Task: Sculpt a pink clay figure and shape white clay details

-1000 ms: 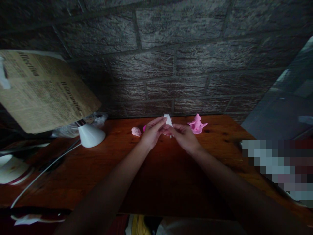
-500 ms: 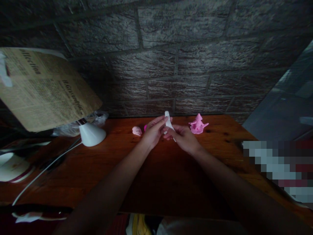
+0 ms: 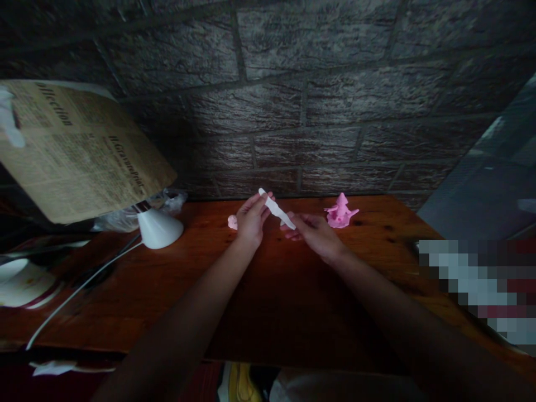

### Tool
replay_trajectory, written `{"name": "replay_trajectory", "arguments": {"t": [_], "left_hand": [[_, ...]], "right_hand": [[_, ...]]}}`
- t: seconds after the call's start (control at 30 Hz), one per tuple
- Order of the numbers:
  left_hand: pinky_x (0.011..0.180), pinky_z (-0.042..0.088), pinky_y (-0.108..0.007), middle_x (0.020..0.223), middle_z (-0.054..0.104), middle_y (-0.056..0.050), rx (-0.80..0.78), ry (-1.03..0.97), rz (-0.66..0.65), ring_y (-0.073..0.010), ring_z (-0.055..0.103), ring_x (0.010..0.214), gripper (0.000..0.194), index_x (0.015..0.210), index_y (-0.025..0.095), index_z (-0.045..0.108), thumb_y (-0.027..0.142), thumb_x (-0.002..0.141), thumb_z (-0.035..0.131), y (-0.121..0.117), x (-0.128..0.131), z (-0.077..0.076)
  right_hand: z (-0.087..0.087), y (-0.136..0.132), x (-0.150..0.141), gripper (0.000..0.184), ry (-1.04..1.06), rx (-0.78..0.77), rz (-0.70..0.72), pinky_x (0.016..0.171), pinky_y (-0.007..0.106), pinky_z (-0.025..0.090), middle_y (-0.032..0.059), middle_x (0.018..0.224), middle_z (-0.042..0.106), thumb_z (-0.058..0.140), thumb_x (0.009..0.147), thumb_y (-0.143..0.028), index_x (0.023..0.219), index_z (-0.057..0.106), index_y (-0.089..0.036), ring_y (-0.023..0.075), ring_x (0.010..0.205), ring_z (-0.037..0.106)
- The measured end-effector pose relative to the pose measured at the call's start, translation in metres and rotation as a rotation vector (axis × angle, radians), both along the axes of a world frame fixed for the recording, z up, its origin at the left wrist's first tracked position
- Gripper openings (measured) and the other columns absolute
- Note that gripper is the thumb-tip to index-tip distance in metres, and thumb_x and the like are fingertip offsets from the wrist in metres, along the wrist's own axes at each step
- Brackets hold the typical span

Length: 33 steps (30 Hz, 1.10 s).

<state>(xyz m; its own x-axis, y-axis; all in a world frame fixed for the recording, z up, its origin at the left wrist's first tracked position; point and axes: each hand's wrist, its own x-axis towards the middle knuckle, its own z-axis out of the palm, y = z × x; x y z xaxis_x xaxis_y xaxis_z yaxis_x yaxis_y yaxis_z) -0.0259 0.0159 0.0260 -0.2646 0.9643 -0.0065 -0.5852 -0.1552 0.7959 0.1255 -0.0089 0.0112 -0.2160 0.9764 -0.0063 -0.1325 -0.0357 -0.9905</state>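
Note:
Above the table, a long flat white strip (image 3: pixel 275 210), soft-looking like modelling clay, stretches between both hands and slants down to the right. My left hand (image 3: pixel 251 216) pinches its upper end between thumb and fingers. The lower end is gripped by my right hand (image 3: pixel 314 231), its thumb on top. Behind my left hand a pale pink lump (image 3: pixel 232 222) sits on the table, partly covered by the fingers. To the right of my right hand stands a pink clay figure (image 3: pixel 341 212) with a pointed top, side arms and a wide base.
A lamp with a newsprint shade (image 3: pixel 87 151) and white base (image 3: pixel 159 228) stands at the left, its white cord (image 3: pixel 79 287) running forward. Crumpled clear plastic (image 3: pixel 171 201) lies behind it. A white cup (image 3: pixel 23 282) is at far left. The brick wall (image 3: pixel 272 111) borders the wooden table (image 3: pixel 167 301).
My left hand has moved left, drawing the white strip out longer between the hands and tilting it flatter. The bright pink bit beside that hand is now hidden.

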Motion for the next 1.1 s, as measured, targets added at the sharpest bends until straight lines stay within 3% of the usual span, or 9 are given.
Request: {"name": "replay_trajectory", "arguments": {"t": [0.2,0.3,0.53,0.67,0.77,0.87,1.0,1.1], "left_hand": [[0.087,0.053,-0.028,0.09,0.079,-0.003,-0.008,-0.039,0.048,-0.0147,0.073,0.086,0.013,0.084,0.018,0.071,0.017,0.076,0.081,0.003,-0.0034,0.0024],[0.089,0.052,-0.029,0.087,0.078,-0.003,-0.01,-0.053,0.051,-0.0152,0.073,0.086,0.01,0.083,0.018,0.071,0.017,0.078,0.08,0.003,-0.0037,0.0035],[0.096,0.05,-0.031,0.09,0.078,-0.003,-0.021,-0.054,0.047,-0.0182,0.073,0.1,0.009,0.083,0.019,0.071,0.021,0.08,0.08,0.0026,-0.0028,0.0017],[0.103,0.048,-0.036,0.104,0.078,-0.007,-0.039,-0.032,-0.087,-0.0221,0.071,0.111,0.017,0.09,0.019,0.073,0.03,0.081,0.081,0.0012,-0.0016,-0.0003],[0.105,0.048,-0.036,0.107,0.078,-0.008,-0.055,-0.014,-0.173,-0.0211,0.071,0.111,0.009,0.093,0.018,0.074,0.019,0.085,0.075,0.0002,-0.0011,0.0001],[0.105,0.049,-0.034,0.103,0.079,-0.005,-0.046,-0.016,-0.165,-0.0171,0.073,0.104,0.015,0.097,0.018,0.074,0.007,0.088,0.067,-0.0008,-0.0002,0.0024],[0.103,0.051,-0.032,0.099,0.08,-0.003,-0.029,-0.029,-0.139,-0.0144,0.074,0.093,0.02,0.101,0.018,0.074,0.005,0.089,0.064,-0.0021,0.0013,0.0053],[0.103,0.05,-0.034,0.101,0.08,-0.005,-0.018,-0.027,-0.133,-0.0162,0.074,0.097,0.022,0.104,0.018,0.074,0.006,0.089,0.065,-0.0021,0.0015,0.0051]], "right_hand": [[0.0024,-0.0018,0.0011,0.006,0.031,-0.107,-0.014,0.066,0.025,0.054,0.0046,0.081,0.078,0.082,0.081,-0.025,0.082,0.078,-0.02,0.0115,0.069,0.069],[0.0046,-0.0024,0.0018,0.007,0.038,-0.101,-0.026,0.065,0.024,0.052,0.0026,0.075,0.076,0.078,0.083,-0.019,0.076,0.078,-0.02,0.0096,0.065,0.065],[0.0041,-0.0003,0.0025,0.01,0.046,-0.064,-0.036,0.065,0.026,0.05,0.0016,0.07,0.072,0.077,0.083,-0.018,0.073,0.077,-0.02,0.0097,0.062,0.06],[0.0012,0.0012,0.0025,0.009,0.052,-0.06,-0.011,0.066,0.026,0.051,0.0022,0.073,0.073,0.075,0.084,-0.019,0.074,0.076,-0.019,0.0104,0.065,0.062],[0.0006,0.0018,0.0032,0.001,0.094,-0.049,-0.025,0.072,0.027,0.054,0.0033,0.083,0.076,0.077,0.081,-0.021,0.08,0.077,-0.02,0.0111,0.07,0.066],[-0.0001,0.0027,0.0037,0.011,0.112,-0.038,-0.031,0.074,0.028,0.054,0.0032,0.087,0.077,0.082,0.076,-0.024,0.086,0.079,-0.021,0.0115,0.072,0.066],[-0.0021,0.004,0.0037,0.015,0.06,-0.007,-0.033,0.069,0.027,0.053,0.0017,0.08,0.075,0.085,0.071,-0.028,0.084,0.08,-0.021,0.0115,0.068,0.062],[-0.0021,0.0034,0.0039,0.011,0.036,-0.025,-0.04,0.069,0.027,0.053,0.0012,0.075,0.074,0.085,0.072,-0.027,0.077,0.079,-0.02,0.0112,0.066,0.062]]}}
